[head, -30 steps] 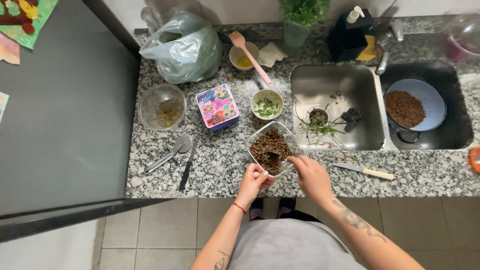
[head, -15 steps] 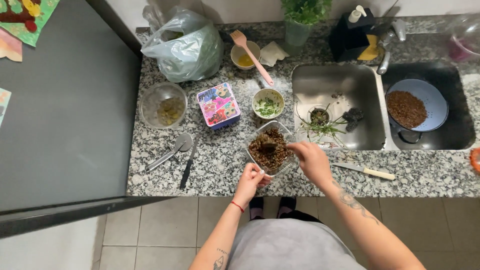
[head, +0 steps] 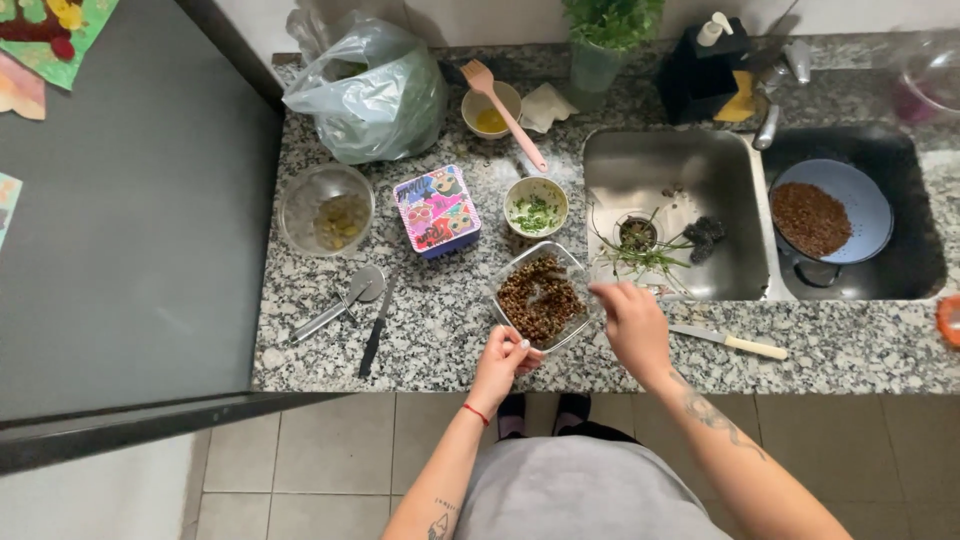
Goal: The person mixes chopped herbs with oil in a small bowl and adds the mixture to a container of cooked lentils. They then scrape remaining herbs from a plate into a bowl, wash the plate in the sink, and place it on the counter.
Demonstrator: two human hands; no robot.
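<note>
Left hand (head: 500, 362) fingers pinch the glass dish (head: 543, 297) rim; right hand (head: 630, 322) hovers, fingers loosely together. Rigid, heavyish, breakable: grip rims.

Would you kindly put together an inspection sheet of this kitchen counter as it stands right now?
Surface: speckled granite counter, mostly dry.
Job's things: clear container of brown lentils near the front edge.
Clutter: glass bowl, colourful tin, herb bowl, pizza cutter, dark knife, pale-handled knife, plastic bag, yellow-sauce bowl with pink spatula.
Grippers: left hand grips the container's near corner; right hand at its right rim, fingers pinched.
Cables: nothing seen.
Surroundings: double sink with herb scraps, blue plate of lentils, tiled floor.
</note>
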